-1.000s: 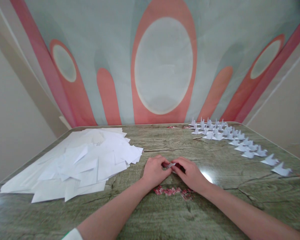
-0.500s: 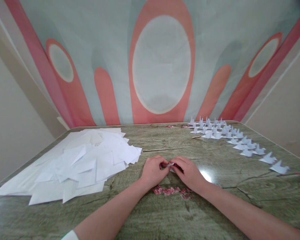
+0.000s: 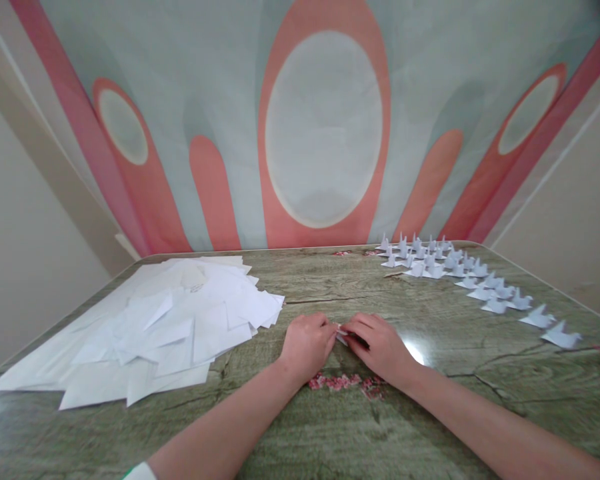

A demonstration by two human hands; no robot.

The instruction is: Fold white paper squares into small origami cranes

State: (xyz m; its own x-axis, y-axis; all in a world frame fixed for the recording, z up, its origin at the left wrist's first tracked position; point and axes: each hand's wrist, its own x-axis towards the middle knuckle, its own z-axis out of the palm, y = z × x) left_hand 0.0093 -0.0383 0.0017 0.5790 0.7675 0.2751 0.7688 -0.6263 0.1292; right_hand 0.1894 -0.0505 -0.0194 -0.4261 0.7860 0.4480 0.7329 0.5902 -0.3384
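Between my two hands, just above the middle of the table, is a small folded piece of white paper (image 3: 341, 336), mostly covered by fingers. My left hand (image 3: 307, 345) is closed, pinching the paper's left side with thumb and fingertips. From the other side my right hand (image 3: 377, 347) grips it too, its fingers bent and thumb tucked beneath. The fingertips of both hands almost meet. How the paper is folded cannot be made out.
A wide, loose pile of white paper sheets (image 3: 180, 333) covers the table's left side. Several white paper cranes (image 3: 495, 305) stand in rows along the right and far right edge. The wood-patterned table (image 3: 300, 433) bears printed pink flowers. Behind it hangs a patterned backdrop (image 3: 325, 133).
My left hand has rolled slightly, its fingers now closed more tightly over the paper, so the gap between thumb and forefinger no longer shows. The right hand has barely moved.
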